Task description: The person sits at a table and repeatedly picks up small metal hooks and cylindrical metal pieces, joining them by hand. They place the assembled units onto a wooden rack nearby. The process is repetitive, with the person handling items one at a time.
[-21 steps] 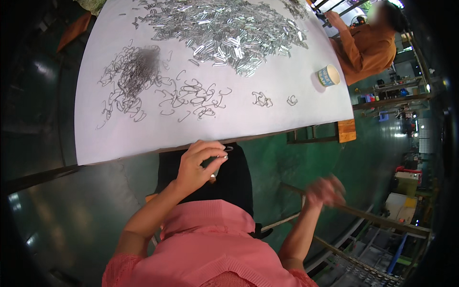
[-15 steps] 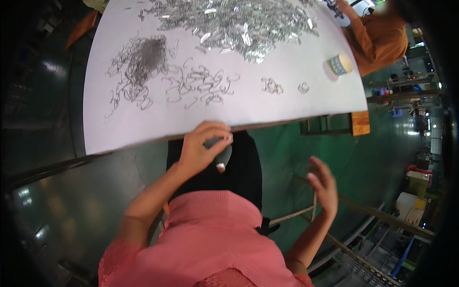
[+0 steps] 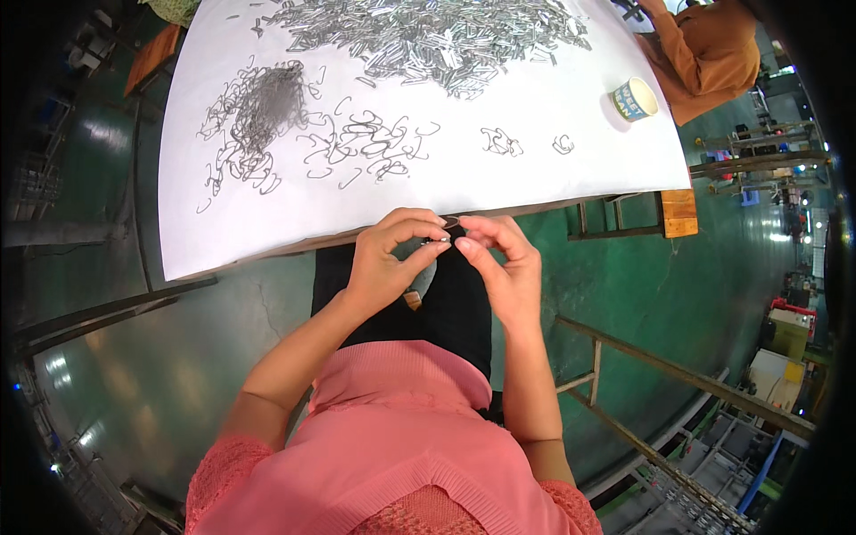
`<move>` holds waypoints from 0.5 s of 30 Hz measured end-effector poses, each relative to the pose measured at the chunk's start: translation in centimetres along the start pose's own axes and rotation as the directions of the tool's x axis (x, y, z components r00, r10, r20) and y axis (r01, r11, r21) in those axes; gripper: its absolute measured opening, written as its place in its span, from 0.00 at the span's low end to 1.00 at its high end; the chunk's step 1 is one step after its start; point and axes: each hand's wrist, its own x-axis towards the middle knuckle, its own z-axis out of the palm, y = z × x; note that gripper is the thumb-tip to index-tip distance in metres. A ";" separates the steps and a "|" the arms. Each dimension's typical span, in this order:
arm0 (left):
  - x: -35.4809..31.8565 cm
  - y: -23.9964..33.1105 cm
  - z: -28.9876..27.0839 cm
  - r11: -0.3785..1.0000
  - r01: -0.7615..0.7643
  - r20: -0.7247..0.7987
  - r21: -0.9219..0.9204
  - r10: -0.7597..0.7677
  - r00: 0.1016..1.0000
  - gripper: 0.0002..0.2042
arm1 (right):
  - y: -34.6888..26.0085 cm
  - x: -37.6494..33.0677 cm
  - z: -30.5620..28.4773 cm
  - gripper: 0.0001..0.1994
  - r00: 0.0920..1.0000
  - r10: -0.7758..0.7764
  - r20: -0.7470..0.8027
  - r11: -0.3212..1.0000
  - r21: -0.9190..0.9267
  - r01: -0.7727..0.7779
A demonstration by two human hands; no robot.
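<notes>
My left hand [image 3: 385, 259] and my right hand [image 3: 499, 263] meet over my lap, just below the near edge of the white table [image 3: 535, 183]. Both pinch a small bent metal wire piece [image 3: 448, 223] between their fingertips. A grey object [image 3: 423, 278] sticks out beneath my left palm. On the table lie a dark tangle of wire hooks [image 3: 263, 111], loose bent hooks [image 3: 366, 147] and a large heap of shiny metal clips [image 3: 437, 36].
A paper cup [image 3: 635, 98] stands at the table's right side. A person in an orange top [image 3: 704, 49] sits at the far right corner. A wooden stool [image 3: 664, 214] and metal rails [image 3: 660, 392] stand on the green floor to my right.
My right hand has come up from beside my lap to meet my left hand. Both now pinch the wire piece, and the view has shifted toward the table edge.
</notes>
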 end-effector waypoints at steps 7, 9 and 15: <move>-0.1 -0.1 0.6 0.998 -0.060 -0.002 0.002 0.060 0.998 0.07 | 0.2 0.4 1.2 0.06 0.998 0.036 -0.049 0.992 0.126 -0.030; 0.0 -0.2 0.7 0.991 -0.123 -0.011 0.053 0.124 0.992 0.07 | 0.3 0.4 1.1 0.06 0.996 0.001 -0.088 0.998 0.069 0.006; 0.3 0.4 0.4 0.999 -0.052 0.013 0.015 0.052 0.999 0.05 | -0.9 0.4 -0.7 0.05 0.989 0.112 -0.093 0.977 0.190 -0.093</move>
